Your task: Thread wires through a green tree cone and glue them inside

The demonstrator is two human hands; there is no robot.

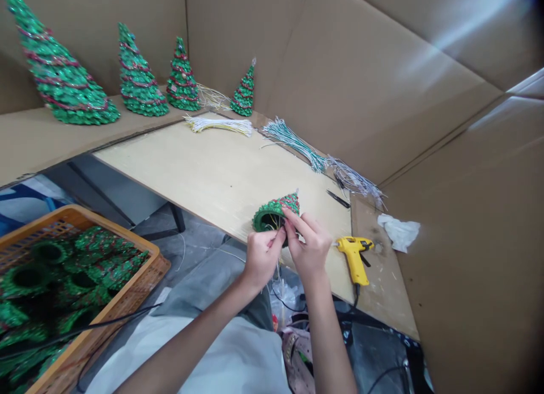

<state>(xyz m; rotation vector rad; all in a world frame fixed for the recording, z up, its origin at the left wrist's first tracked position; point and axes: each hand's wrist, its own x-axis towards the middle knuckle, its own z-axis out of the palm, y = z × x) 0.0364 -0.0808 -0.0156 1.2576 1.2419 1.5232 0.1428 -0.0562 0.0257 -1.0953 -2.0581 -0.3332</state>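
A small green Christmas tree (289, 203) with red garland lies on its side at the table's near edge, its hollow base facing me. Thin pale wires (272, 223) come out of that opening and hang below my fingers. My left hand (264, 258) is closed in a pinch on the wires just under the base. Beside it, my right hand (309, 244) pinches at the same spot, its fingertips meeting the left ones and close against the tree's rim. The exact wire ends between the fingertips are too small to make out.
A yellow glue gun (355, 259) lies right of my hands, near white tissue (399, 232) and a black cutter (338, 199). Green wires (295, 142) and white wires (219, 126) lie behind. Several trees (138, 76) stand at the back; an orange basket (147, 255) of trees is left.
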